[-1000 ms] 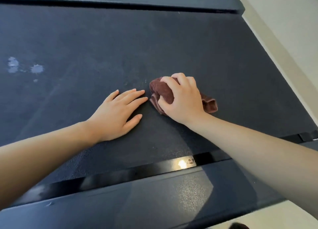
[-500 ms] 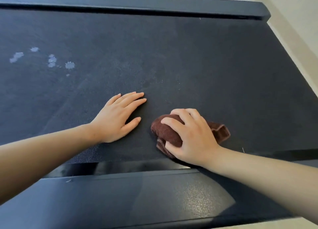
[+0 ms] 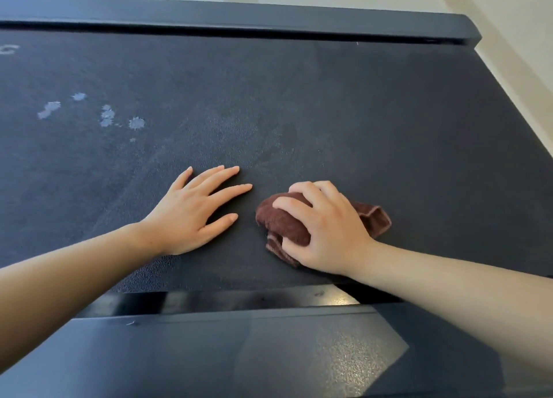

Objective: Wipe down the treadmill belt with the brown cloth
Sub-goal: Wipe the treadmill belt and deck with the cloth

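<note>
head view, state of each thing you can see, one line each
cloth: bunched up, on the belt, gripped by the right hand
right hand: fingers curled over the cloth, pressing it down
left hand: flat on the belt, fingers straight, apart from the cloth
belt: dark, pale spots on its left part, not wiped
near rail: bare, catching glare

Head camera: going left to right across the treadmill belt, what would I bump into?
First the pale spots → left hand → right hand holding the brown cloth.
</note>
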Action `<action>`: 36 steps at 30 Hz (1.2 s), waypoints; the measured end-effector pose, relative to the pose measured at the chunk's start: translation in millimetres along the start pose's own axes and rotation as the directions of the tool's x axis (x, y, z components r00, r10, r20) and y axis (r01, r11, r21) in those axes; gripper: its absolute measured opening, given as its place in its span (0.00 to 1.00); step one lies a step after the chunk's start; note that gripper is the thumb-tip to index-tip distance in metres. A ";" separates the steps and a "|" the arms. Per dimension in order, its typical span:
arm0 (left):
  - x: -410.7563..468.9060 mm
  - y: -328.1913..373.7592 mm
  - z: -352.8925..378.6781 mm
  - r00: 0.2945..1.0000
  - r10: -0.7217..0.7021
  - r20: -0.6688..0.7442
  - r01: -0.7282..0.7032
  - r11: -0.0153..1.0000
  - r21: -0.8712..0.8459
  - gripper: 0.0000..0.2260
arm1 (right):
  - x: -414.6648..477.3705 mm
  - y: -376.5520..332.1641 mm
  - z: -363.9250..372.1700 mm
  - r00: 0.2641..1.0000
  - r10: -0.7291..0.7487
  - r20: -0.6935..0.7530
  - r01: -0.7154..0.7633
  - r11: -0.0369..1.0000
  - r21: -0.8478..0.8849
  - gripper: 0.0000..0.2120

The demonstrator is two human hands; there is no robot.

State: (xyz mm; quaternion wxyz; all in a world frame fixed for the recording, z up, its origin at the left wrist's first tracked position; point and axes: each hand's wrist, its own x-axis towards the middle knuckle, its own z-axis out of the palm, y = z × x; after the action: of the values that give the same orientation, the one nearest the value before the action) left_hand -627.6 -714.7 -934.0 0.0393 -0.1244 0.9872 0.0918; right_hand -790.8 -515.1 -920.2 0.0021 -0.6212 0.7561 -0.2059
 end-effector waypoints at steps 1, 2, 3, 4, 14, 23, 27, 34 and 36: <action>0.5 -5.8 -1.7 1.000 0.005 0.004 -0.005 1.000 -0.006 0.26 | 7.4 3.2 1.0 1.000 0.010 -0.010 -0.010 1.000 -0.004 0.21; 0.8 -11.6 -2.7 1.000 0.011 0.010 -0.011 1.000 -0.016 0.26 | 15.0 6.5 2.6 0.999 0.026 -0.020 -0.026 1.000 -0.011 0.21; 0.9 -17.6 -3.2 1.000 0.024 0.017 -0.024 0.999 -0.021 0.25 | 23.4 10.0 4.9 0.998 0.047 -0.030 -0.048 0.999 -0.018 0.21; 1.0 -23.7 -3.7 0.999 0.045 0.026 -0.044 0.999 -0.018 0.25 | 32.9 14.0 7.5 0.997 0.071 -0.039 -0.072 0.997 -0.023 0.20; 9.2 -54.2 -8.4 0.993 0.120 0.021 -0.119 0.993 -0.008 0.25 | 127.2 30.0 30.3 0.928 0.357 -0.109 -0.365 0.928 -0.070 0.19; 88.1 -114.3 -17.4 0.988 0.142 -0.063 -0.141 0.990 0.013 0.25 | 99.7 11.9 34.8 0.920 0.355 -0.167 -0.376 0.919 -0.116 0.20; 146.5 -126.8 -23.5 0.994 0.013 -0.105 -0.019 0.998 -0.052 0.24 | 142.5 22.6 42.8 0.840 0.491 -0.230 -0.522 0.847 -0.102 0.19; 189.2 -156.8 -23.4 0.949 -0.225 -0.220 0.199 0.971 -0.134 0.22 | 213.6 66.9 53.5 0.804 0.525 -0.280 -0.563 0.823 -0.072 0.19; 190.2 -157.0 -21.1 0.936 -0.238 -0.258 0.208 0.968 -0.138 0.21 | 224.6 77.4 56.0 0.828 0.485 -0.282 -0.520 0.852 -0.063 0.20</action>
State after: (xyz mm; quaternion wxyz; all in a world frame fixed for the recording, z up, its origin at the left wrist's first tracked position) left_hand -772.8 -913.6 -959.3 -0.0937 -0.2492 0.9561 0.1223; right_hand -900.3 -732.4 -939.0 -0.0837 -0.3668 0.8991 -0.2239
